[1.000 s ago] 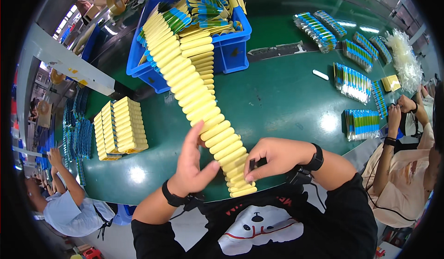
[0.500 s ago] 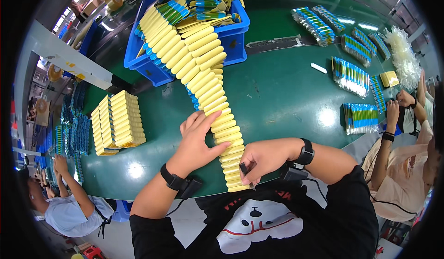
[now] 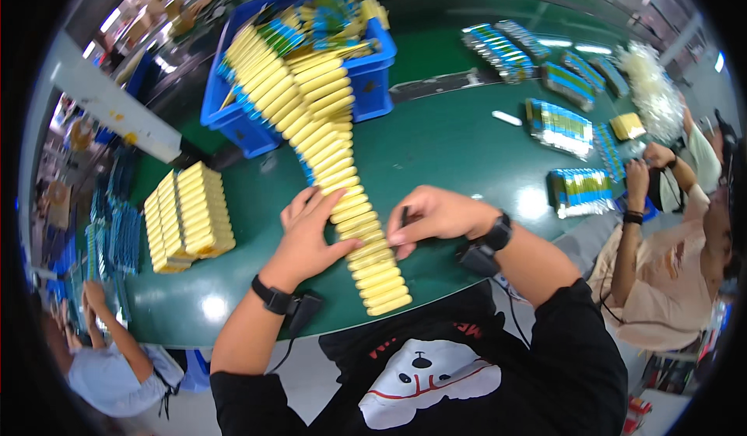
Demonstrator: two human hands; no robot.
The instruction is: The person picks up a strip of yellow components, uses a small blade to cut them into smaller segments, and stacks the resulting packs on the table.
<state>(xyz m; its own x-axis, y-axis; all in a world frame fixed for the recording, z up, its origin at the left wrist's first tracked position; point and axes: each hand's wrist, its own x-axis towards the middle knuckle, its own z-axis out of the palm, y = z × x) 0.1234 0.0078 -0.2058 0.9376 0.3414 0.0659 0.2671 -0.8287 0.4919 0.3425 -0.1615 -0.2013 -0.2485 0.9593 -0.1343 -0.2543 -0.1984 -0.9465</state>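
Observation:
A long strip of joined yellow stick-shaped packets [image 3: 375,271] runs from a blue crate down to the near table edge. My left hand [image 3: 310,237] lies against the strip's left side, thumb and forefinger spread apart with their tips on the packets. At the strip's right edge my right hand [image 3: 445,216] is closed around a small black tool [image 3: 405,216]; its working end is hidden. The blue crate [image 3: 372,93] is heaped with more yellow, blue and green packets.
A stack of yellow packets [image 3: 191,218] stands left on the green table [image 3: 443,136]. Blue-and-silver packet bundles [image 3: 560,128], a white stick [image 3: 506,117] and a pile of clear plastic [image 3: 652,93] lie right. Co-workers sit at both sides.
My right hand has moved up along the strip's right edge with the black tool, away from the strip's near end. My left hand stays on the strip. The whole view has shifted slightly.

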